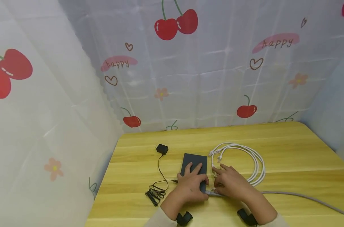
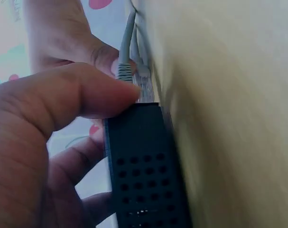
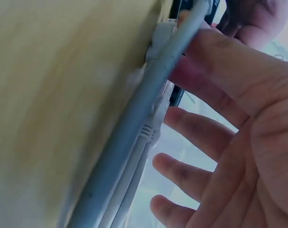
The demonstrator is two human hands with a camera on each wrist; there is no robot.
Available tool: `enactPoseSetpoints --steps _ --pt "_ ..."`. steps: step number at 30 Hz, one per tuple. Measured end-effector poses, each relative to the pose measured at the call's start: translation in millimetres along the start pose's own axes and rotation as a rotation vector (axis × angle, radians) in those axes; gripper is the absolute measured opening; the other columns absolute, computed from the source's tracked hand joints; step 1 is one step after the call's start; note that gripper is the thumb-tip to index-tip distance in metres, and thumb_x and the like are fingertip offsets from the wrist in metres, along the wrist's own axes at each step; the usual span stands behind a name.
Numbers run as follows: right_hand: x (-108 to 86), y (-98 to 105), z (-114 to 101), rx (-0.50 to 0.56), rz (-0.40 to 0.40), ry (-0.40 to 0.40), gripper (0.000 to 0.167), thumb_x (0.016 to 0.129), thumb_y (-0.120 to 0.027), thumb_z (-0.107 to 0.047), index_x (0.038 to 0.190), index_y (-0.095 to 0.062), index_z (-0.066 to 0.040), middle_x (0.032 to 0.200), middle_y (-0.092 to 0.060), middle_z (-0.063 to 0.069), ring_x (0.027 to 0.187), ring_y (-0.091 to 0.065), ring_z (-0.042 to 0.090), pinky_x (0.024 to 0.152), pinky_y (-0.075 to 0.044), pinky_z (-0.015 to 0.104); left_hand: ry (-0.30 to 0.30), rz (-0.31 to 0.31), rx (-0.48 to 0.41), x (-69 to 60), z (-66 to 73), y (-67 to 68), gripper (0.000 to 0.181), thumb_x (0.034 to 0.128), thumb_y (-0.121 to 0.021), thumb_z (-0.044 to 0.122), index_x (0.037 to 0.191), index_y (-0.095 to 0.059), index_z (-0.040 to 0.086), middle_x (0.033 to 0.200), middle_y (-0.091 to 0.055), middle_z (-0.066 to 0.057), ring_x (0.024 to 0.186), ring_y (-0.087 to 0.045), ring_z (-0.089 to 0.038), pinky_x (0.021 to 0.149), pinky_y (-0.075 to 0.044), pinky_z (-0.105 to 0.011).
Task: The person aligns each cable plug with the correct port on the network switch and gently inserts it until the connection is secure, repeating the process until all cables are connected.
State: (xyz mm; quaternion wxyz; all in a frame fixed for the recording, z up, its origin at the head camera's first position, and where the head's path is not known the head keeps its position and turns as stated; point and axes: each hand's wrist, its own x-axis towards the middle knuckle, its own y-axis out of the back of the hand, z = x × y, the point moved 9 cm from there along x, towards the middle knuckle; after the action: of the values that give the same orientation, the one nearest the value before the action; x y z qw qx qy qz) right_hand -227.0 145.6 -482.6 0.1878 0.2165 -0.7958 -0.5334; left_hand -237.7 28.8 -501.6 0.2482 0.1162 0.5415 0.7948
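My left hand (image 1: 191, 186) grips a black network switch (image 1: 194, 157) that lies on the table, fingers spread over its top and thumb at the near right corner. A grey network cable (image 1: 217, 193) meets the right side of the switch; the left thumb hides where its plug ends. My right hand (image 1: 231, 183) is beside that side, its thumb against or close behind the grey cable and its other fingers spread. Close to these fingers lie clear plugs (image 3: 162, 40) of the white network cables (image 1: 259, 157). Vent holes show on the switch's side in the left wrist view.
Left of the switch lies a black power adapter (image 1: 162, 149), its thin cord (image 1: 156, 193) bundled and running to the switch's left side. The grey cable trails off the table's right side. Patterned curtains (image 1: 189, 78) stand behind and left of the wooden table (image 1: 137, 164).
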Motion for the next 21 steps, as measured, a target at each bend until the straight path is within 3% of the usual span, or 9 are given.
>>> enactPoseSetpoints --steps 3,8,11,15,18,21 --pt "-0.7 0 2 -0.023 0.017 -0.021 0.014 0.075 -0.087 -0.028 0.074 -0.073 -0.03 0.139 -0.058 0.019 0.13 -0.043 0.057 0.098 -0.032 0.075 -0.008 -0.023 0.026 -1.5 3.6 -0.4 0.027 0.0742 -0.082 0.043 0.09 -0.061 0.046 0.164 -0.025 0.005 0.149 -0.016 -0.04 0.091 -0.032 -0.077" --pt "-1.3 5 -1 -0.053 0.072 -0.005 0.012 0.084 -0.081 -0.021 0.077 -0.071 -0.024 0.138 -0.059 0.019 0.132 -0.042 0.055 0.101 -0.035 0.07 -0.007 -0.048 0.032 -3.7 5.1 -1.9 0.023 0.0788 -0.079 0.048 0.092 -0.061 0.046 0.164 -0.023 0.005 0.149 -0.016 -0.04 0.091 -0.033 -0.076" --pt "-2.1 11 -5 -0.038 0.108 0.008 0.01 0.089 -0.076 -0.018 0.082 -0.07 -0.021 0.137 -0.059 0.02 0.133 -0.042 0.053 0.103 -0.035 0.067 -0.008 -0.033 0.015 -3.6 6.0 -1.3 0.013 0.0849 -0.072 0.051 0.091 -0.061 0.046 0.164 -0.025 0.004 0.149 -0.017 -0.04 0.096 -0.025 -0.08" --pt "-2.7 17 -7 0.031 0.123 0.02 0.008 0.093 -0.071 -0.018 0.086 -0.068 -0.02 0.134 -0.06 0.02 0.134 -0.042 0.052 0.107 -0.033 0.065 -0.005 0.095 0.013 -1.2 7.3 7.4 0.009 0.0896 -0.068 0.047 0.085 -0.062 0.043 0.157 -0.039 0.004 0.146 -0.025 -0.038 0.1 -0.015 -0.082" --pt "-2.8 18 -7 0.102 0.114 0.026 0.008 0.095 -0.068 -0.019 0.088 -0.069 -0.02 0.135 -0.059 0.02 0.135 -0.04 0.053 0.107 -0.033 0.064 -0.005 0.218 0.017 -1.2 8.3 16.6 0.011 0.0889 -0.073 0.044 0.091 -0.064 0.039 0.152 -0.046 0.005 0.143 -0.033 -0.034 0.101 -0.018 -0.079" --pt "-2.0 18 -8 0.169 0.105 0.04 0.008 0.096 -0.066 -0.022 0.089 -0.069 -0.022 0.139 -0.056 0.02 0.137 -0.037 0.053 0.107 -0.033 0.065 -0.029 0.294 0.022 -2.0 10.5 23.2 0.018 0.0866 -0.076 0.045 0.1 -0.066 0.038 0.151 -0.047 0.007 0.139 -0.039 -0.03 0.101 -0.023 -0.077"
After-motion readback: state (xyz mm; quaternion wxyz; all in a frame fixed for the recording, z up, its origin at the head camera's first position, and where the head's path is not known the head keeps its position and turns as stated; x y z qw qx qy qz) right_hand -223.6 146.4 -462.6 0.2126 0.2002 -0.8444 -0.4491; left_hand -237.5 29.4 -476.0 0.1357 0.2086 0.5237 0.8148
